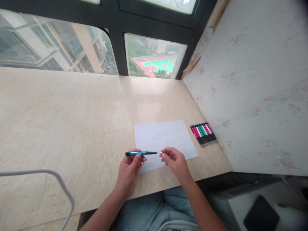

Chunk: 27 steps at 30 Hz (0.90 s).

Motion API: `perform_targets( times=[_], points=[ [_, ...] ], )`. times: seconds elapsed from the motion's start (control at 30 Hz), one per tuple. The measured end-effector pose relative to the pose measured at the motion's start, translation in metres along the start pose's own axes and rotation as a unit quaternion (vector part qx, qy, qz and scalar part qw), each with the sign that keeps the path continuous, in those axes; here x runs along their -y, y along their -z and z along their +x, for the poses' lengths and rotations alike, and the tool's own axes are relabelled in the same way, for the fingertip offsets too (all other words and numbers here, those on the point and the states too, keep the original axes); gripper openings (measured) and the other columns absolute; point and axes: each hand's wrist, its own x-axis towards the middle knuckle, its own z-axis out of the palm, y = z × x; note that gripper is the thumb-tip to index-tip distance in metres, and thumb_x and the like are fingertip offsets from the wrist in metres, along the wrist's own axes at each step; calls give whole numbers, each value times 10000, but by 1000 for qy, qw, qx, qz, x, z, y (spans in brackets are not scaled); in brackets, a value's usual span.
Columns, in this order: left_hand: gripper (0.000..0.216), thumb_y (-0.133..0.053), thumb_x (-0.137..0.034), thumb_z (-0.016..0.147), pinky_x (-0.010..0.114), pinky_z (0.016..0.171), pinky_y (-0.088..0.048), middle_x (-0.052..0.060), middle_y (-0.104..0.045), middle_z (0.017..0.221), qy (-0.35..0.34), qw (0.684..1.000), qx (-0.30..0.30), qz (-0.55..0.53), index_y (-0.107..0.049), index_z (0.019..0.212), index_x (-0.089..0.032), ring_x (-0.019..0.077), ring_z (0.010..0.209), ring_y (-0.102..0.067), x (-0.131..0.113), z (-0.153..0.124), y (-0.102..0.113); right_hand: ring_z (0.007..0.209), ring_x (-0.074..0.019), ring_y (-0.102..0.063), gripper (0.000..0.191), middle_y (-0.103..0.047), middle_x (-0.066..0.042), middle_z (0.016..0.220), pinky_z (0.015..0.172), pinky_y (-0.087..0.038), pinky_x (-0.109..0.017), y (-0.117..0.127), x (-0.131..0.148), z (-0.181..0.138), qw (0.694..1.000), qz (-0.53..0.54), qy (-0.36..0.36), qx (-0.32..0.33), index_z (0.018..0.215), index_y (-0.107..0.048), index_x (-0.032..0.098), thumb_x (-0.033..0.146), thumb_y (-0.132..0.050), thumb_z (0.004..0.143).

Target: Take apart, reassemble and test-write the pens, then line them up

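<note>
My left hand (129, 170) is closed around the barrel of a blue and black pen (142, 153), which lies nearly level with its point toward the right. Thin and dark, the pen's front end reaches to the fingers of my right hand (176, 161). Those fingers pinch a small silvery pen tip (160, 152); whether it is joined to the pen or just apart from it, I cannot tell. Both hands are over the lower part of a white sheet of paper (166, 144) with rows of handwriting on its upper half.
Several pens (204, 134) in pink, white, green and purple lie side by side right of the paper, near the flowered wall (252, 96). A grey cable or tube (57, 176) curves over the left front of the marble-patterned counter (72, 128). Windows line the back.
</note>
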Motion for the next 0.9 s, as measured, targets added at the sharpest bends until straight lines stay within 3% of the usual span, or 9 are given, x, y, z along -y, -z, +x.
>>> perform_targets(
  times=[0.17,0.47,0.67,0.8,0.9],
  points=[
    [252,-757,-270,775,182,630,-491,24,-692,770,-2,1000,9,7,-632,970,-169,104,688,-620,1,0,0,686,-161,-639,167,-695,-50,819,590,-481,-265,-2,-1,0,998,-54,20,-11,903,-675,184,316,-674,800],
    [235,-750,-272,783,192,647,-481,38,-719,830,9,999,30,23,-625,956,-174,101,692,-622,3,-6,-3,659,-149,-620,165,-684,-35,769,562,-468,-241,-5,-3,-8,999,-47,13,0,901,-661,183,329,-654,824],
    [224,-743,-272,787,228,653,-480,60,-736,894,4,997,61,54,-622,951,-178,131,717,-634,4,-5,-1,586,-136,-572,317,-645,-23,656,569,-454,-248,-3,1,-9,996,-90,22,19,723,-615,177,411,-526,917],
    [226,-745,-273,782,256,665,-482,79,-744,953,2,995,68,74,-625,950,-181,148,721,-637,6,-6,0,677,-162,-605,224,-626,-13,729,586,-458,-254,-4,1,-7,994,-100,47,-23,938,-633,192,403,-575,888],
    [233,-741,-285,785,266,665,-488,85,-746,952,0,994,73,76,-626,957,-179,155,723,-640,6,-6,0,576,-148,-582,251,-573,26,619,534,-438,-250,-6,3,-8,998,-56,32,-14,992,-601,198,428,-557,899]
  ],
)
